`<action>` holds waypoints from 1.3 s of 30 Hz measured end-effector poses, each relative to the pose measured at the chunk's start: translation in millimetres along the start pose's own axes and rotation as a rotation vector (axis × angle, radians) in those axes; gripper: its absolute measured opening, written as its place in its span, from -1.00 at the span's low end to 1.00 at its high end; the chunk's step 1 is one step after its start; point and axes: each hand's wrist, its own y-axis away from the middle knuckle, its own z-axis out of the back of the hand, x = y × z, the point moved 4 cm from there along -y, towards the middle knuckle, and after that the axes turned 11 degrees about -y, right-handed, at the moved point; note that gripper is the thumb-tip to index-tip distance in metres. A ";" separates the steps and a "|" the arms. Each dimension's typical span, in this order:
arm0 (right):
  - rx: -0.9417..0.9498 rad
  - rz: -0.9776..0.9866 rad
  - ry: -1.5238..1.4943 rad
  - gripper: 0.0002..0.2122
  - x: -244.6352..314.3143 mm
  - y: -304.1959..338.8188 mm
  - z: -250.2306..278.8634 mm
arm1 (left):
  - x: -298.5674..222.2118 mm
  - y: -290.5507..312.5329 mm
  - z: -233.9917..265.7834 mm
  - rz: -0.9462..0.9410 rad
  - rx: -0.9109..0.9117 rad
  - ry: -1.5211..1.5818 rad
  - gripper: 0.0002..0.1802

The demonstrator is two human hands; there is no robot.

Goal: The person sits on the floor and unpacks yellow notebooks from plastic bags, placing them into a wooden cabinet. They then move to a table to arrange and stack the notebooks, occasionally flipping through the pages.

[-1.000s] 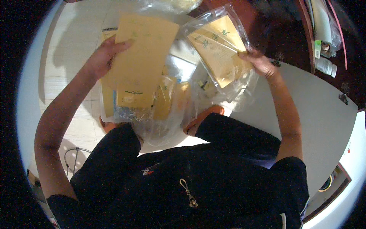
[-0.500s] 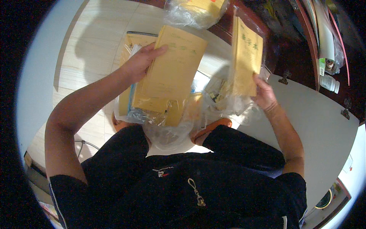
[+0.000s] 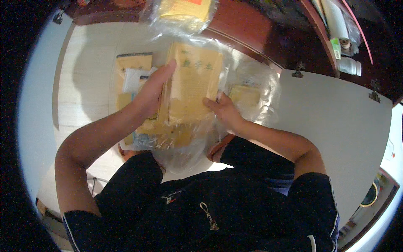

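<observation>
A stack of tan exercise books (image 3: 194, 84) with green print on the cover, partly in clear plastic, is held upright in front of me. My left hand (image 3: 155, 90) is closed on its left edge, thumb on the front. At its lower right edge, my right hand (image 3: 227, 112) grips it with the thumb on the cover. Beneath hangs a crumpled clear plastic bag (image 3: 178, 161) with more tan books showing through it. Behind my left forearm lie another tan book (image 3: 134, 61) with a dark top edge and a white packet (image 3: 132, 80).
Another clear bag of yellow books (image 3: 184, 17) sits at the far edge on a dark red cabinet (image 3: 264, 33). A clear bag with yellowish contents (image 3: 245, 95) lies right of the stack. White panels with clips (image 3: 336, 113) stand at right, below a white bottle (image 3: 349, 66).
My right hand has brought its plastic-wrapped books leftward against the stack in my left hand; the two stacks now overlap. The view has shifted slightly.
</observation>
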 end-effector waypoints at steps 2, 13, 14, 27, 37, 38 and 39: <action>-0.012 0.097 0.112 -0.64 1.4 0.6 4.3 | 8.6 -11.6 9.7 -0.113 -0.084 -0.232 -0.59; 0.286 -0.231 -0.469 -0.52 20.8 5.4 -0.8 | 2.5 -21.0 -7.4 -0.124 -0.086 -0.293 -0.64; 0.274 -0.230 -0.463 -0.53 20.1 7.0 2.2 | 2.9 -23.0 -10.2 -0.120 -0.070 -0.292 -0.63; -0.294 -0.059 -0.400 -0.68 68.9 -11.6 220.2 | 26.7 -52.9 -3.1 0.105 0.078 -0.552 -0.59; -0.958 0.109 0.890 -0.62 134.0 -131.9 477.7 | 37.2 6.7 59.1 0.226 -0.096 -0.657 -0.68; -1.026 0.081 1.138 -0.60 131.8 -141.3 484.9 | 32.4 15.0 64.1 0.234 -0.135 -0.659 -0.68; -0.973 0.083 1.366 -0.58 126.4 -159.4 465.9 | 28.0 27.6 69.9 0.250 -0.187 -0.662 -0.69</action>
